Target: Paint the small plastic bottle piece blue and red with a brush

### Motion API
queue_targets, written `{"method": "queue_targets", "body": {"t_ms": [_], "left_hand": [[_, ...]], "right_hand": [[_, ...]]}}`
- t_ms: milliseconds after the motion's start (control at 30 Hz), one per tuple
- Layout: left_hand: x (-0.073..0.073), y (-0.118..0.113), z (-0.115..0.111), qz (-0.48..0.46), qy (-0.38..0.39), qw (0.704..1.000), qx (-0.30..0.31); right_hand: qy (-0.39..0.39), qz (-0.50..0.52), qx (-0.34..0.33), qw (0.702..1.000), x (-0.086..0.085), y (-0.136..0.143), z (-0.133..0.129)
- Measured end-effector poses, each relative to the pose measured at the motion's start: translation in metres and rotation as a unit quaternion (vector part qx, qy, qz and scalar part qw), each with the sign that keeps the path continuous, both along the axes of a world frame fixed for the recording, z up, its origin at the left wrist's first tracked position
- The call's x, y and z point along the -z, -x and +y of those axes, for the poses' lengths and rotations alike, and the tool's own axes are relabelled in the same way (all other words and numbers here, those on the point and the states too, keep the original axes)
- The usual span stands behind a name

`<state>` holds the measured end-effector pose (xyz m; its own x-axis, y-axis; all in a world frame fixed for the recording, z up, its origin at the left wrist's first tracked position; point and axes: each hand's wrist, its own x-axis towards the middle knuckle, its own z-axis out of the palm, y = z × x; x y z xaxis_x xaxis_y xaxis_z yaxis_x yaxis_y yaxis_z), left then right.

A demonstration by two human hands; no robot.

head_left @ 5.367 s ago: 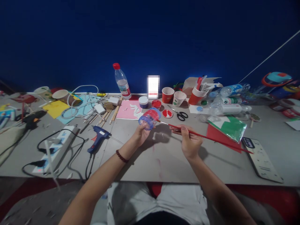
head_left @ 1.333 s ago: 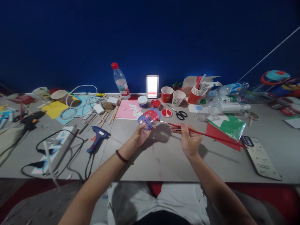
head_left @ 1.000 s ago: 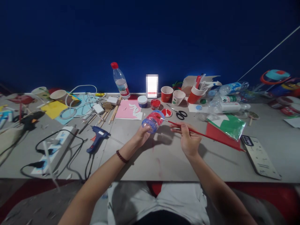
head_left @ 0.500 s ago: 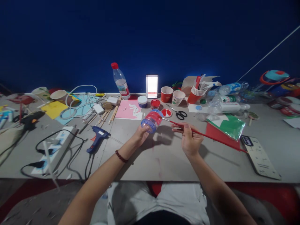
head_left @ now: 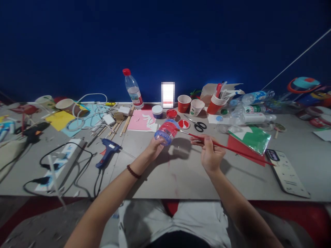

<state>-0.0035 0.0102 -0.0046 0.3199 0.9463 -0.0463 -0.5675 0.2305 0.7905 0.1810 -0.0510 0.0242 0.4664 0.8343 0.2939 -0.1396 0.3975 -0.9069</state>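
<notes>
My left hand (head_left: pixel 156 145) is closed around the clear end of a cut plastic bottle piece (head_left: pixel 169 129), painted red in the middle with blue bands at both ends. It is held tilted above the table. In my right hand (head_left: pixel 211 153) is a long red paintbrush (head_left: pixel 230 149), pinched between thumb and fingers. Its tip meets the red painted side of the bottle piece. Just beyond stand an open jar of red paint (head_left: pixel 171 114) and its red-smeared lid (head_left: pixel 183 124). A blue jar with a white lid (head_left: pixel 157 112) is beside them.
Black-handled scissors (head_left: pixel 199 126) and paper cups (head_left: pixel 184 103) are behind the brush. To the left lie a blue glue gun (head_left: pixel 108 151), a power strip (head_left: pixel 60 165) and loose cables. Plastic bottles (head_left: pixel 254 118), green sheets (head_left: pixel 252 139) and a phone (head_left: pixel 288 174) occupy the right.
The bottle piece has turned slightly in my left hand and shifted a little to the left. My right hand and brush have barely moved, with the tip still at the red area.
</notes>
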Motion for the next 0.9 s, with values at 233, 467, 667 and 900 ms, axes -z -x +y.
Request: {"method": "queue_targets", "body": {"t_ms": [233, 467, 667, 900], "left_hand": [[0.0045, -0.0002, -0.0037, 0.038, -0.014, 0.999, 0.032], [0.0061, 0.002, -0.0004, 0.013, -0.002, 1.0, -0.001], [0.0058, 0.0024, -0.0016, 0.023, -0.021, 0.999, 0.009], [0.0083, 0.0057, -0.0045, 0.073, -0.025, 0.996, 0.044]], "right_hand": [[0.0, 0.009, -0.005, 1.0, 0.0017, 0.0017, 0.0011], [0.009, 0.001, 0.008, 1.0, -0.0021, -0.0003, 0.0002], [-0.008, 0.018, 0.006, 1.0, 0.0023, -0.0026, 0.0006], [-0.007, 0.012, -0.017, 1.0, 0.0036, -0.0016, 0.0019]]}}
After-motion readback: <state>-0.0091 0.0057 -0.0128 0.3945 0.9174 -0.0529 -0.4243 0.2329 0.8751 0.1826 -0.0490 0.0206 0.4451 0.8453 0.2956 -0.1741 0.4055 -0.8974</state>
